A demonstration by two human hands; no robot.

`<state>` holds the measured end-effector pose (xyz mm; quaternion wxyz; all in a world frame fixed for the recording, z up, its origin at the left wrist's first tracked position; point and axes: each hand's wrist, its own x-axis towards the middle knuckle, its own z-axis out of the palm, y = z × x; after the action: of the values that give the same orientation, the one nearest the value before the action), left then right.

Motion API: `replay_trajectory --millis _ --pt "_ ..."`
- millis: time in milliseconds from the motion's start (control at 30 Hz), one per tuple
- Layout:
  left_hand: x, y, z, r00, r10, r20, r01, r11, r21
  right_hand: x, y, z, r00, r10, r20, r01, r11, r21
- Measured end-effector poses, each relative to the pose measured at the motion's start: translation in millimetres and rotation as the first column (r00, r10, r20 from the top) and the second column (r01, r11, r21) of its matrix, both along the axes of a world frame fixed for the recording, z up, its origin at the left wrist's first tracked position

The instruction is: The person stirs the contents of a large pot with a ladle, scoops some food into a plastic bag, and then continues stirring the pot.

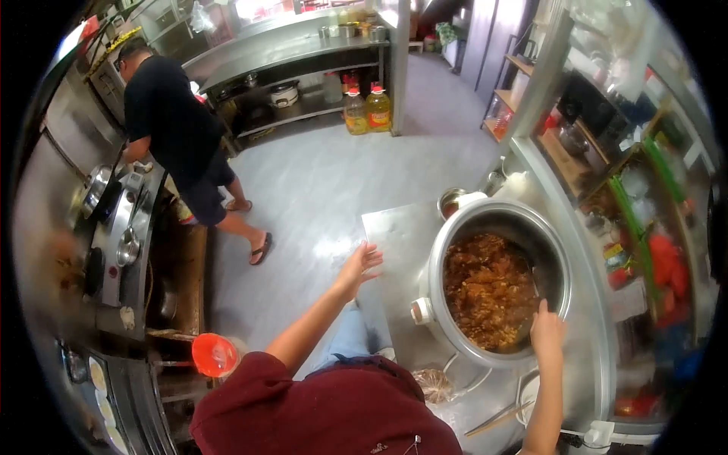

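Observation:
A large round cooker pot (557, 243) with white side handles stands on the metal table to my right. It holds a reddish-brown mix of food (485, 292) with pale grains or beans in it. My right hand (547, 331) is closed at the pot's near right rim. A thin shiny strip shows inside the pot just beyond its fingers, but what the hand grips is mostly hidden. My left hand (359, 267) is in the air left of the pot, near the table's edge, with its fingers apart and nothing in it.
The metal table (394, 235) bears a small metal bowl (451, 201), a plastic bag (432, 385) and chopsticks (493, 418). At left, a person in dark clothes (171, 114) stands at a stove counter. Oil bottles (378, 110) stand on the floor; an orange-red container (214, 355) is at my left.

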<state>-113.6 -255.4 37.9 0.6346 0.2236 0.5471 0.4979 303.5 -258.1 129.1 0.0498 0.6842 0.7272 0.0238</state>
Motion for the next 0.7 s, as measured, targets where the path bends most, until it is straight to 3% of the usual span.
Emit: replay_trajectory --millis 100,200,233,333,467,533,600,700 --pt "-0.9 0.3 -3.0 1.0 -0.017 0.017 0.017 0.999 -0.027 -2.5 -20.5 21.6 0.996 -0.094 -0.009 0.094 0.995 -0.024" --pt "-0.8 5.8 0.3 0.997 -0.065 0.033 0.065 0.998 0.001 25.0 -31.8 22.6 0.955 -0.035 -0.293 0.091 0.98 0.178" --pt "-2.8 8.8 3.6 0.997 -0.068 0.035 0.067 0.997 0.022 20.6 -35.4 29.3 0.945 -0.063 -0.321 0.124 0.977 0.173" --pt "-17.9 12.5 4.9 0.993 -0.101 0.053 0.097 0.993 0.074 2.4 -38.2 27.3 0.963 -0.168 -0.21 0.207 0.961 0.181" --pt "-64.0 5.0 0.3 0.996 -0.089 0.0 0.088 0.976 0.201 -19.0 -15.8 5.7 0.952 -0.268 -0.15 0.283 0.955 0.086" --pt "-93.0 -1.4 -1.8 0.999 -0.045 -0.001 0.044 0.985 0.165 -40.4 1.6 -4.4 0.949 -0.268 -0.165 0.286 0.954 0.092" --pt "-122.1 -12.1 -12.2 1.0 -0.005 0.006 0.004 0.986 0.168 -60.6 20.8 -14.6 0.925 -0.287 -0.249 0.293 0.956 -0.014" --pt "-152.2 -22.1 -15.5 0.999 0.029 0.042 -0.033 0.994 0.107 -98.2 25.4 2.2 0.909 -0.355 -0.219 0.323 0.931 -0.169"
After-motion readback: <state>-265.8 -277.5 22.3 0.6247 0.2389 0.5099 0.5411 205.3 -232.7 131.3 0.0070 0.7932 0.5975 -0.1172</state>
